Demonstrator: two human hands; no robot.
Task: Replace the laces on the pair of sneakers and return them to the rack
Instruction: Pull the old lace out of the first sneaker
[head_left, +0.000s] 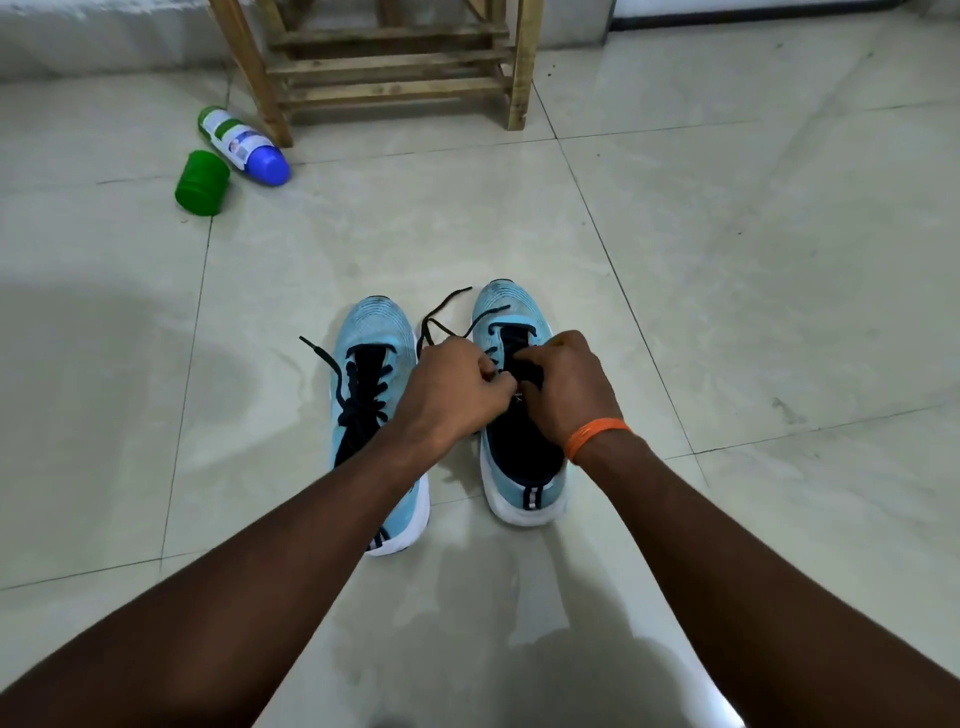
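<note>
Our left hand (457, 387) and right hand (563, 389), fingers curled, both pinch the black lace (448, 302) over the right blue sneaker (506, 306)

- Fallen bottle (243, 147), on its side near the far left edge of the floor (727, 260), at the foot of the wooden rack (395, 67): a white and green label (231, 136) with a blue and pink printed panel; the wording is too small and blurred to read.
- Tongue of the right sneaker (506, 306): a small white mark just beside the right hand (569, 384), partly hidden, not legible as a letter or logo.
- Heel tab (535, 496) of the same shoe: pale stripes only, with similar stripes at the heel of the left sneaker (371, 325).
- Orange wristband (597, 434): a faint paler mark, unreadable.
- No text, brand or number is legible.
</note>
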